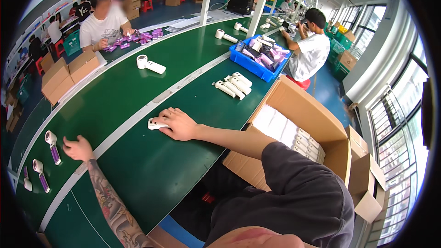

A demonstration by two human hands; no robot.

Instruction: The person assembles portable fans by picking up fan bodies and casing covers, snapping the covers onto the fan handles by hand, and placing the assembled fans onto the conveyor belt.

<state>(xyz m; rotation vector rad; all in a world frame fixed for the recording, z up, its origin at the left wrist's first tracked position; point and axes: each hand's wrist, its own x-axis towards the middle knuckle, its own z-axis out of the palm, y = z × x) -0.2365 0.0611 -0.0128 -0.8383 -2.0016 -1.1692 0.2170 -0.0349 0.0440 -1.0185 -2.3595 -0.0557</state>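
My right hand (178, 124) lies palm down on the green table, its fingers closed over a white plastic handle casing (156, 124); most of that casing is hidden. Out over the green conveyor belt, my left hand (79, 149) has its fingers apart and nothing in it. Nearest to it is a white round-headed device with a purple cell in its open handle (53, 148). A similar device (40, 175) lies nearer me, with a third (27, 181) at its left. Several white handle casings (233, 85) lie side by side further up the table.
A blue bin (259, 62) of white and purple parts stands at the table's far end. An open carton (303, 124) with white pieces is at my right. Another white device (150, 64) lies on the belt. Co-workers (308, 48) sit across and beyond.
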